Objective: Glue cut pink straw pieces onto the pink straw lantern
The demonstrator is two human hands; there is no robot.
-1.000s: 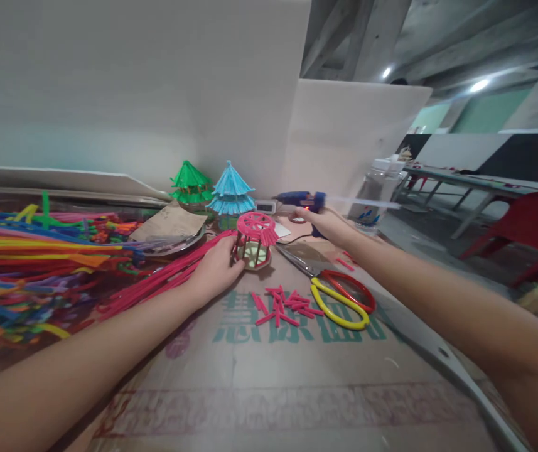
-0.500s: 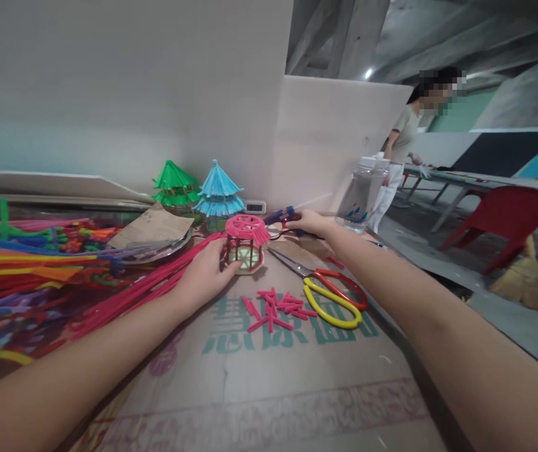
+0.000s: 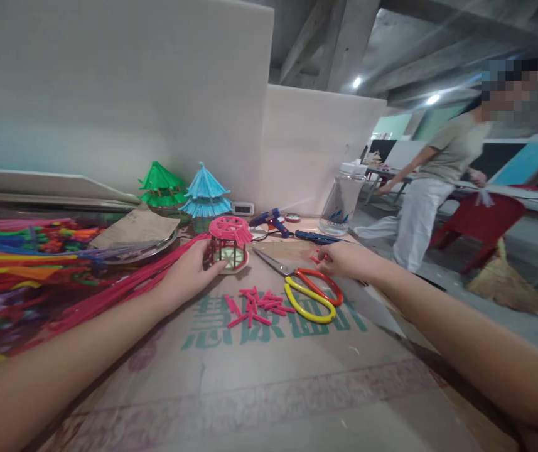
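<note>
My left hand [image 3: 191,270] is closed around the left side of a small model pavilion [image 3: 229,233], which has a pink ring roof, brown posts and a pale green base. Beyond the scissors, my right hand [image 3: 341,260] pinches a short pink stick piece [image 3: 316,257] low over the table. Scissors [image 3: 292,276] with one red and one yellow handle lie between my hands. In front of the model is a loose pile of cut pink pieces [image 3: 257,306]. Behind it rests a blue glue gun [image 3: 273,221], touched by neither hand.
Green [image 3: 161,182] and blue model pavilions [image 3: 205,188] stand at the back. Bundles of coloured pipe cleaners [image 3: 28,263] fill the left side. A clear bottle [image 3: 341,201] and dark blue pliers-like tool [image 3: 318,237] are back right. A person [image 3: 447,157] walks beyond, near a red chair [image 3: 485,216].
My right hand has left the glue gun and come nearer, down to the loose pink piece. My left hand stays on the model. The view has turned slightly right; the person has come closer.
</note>
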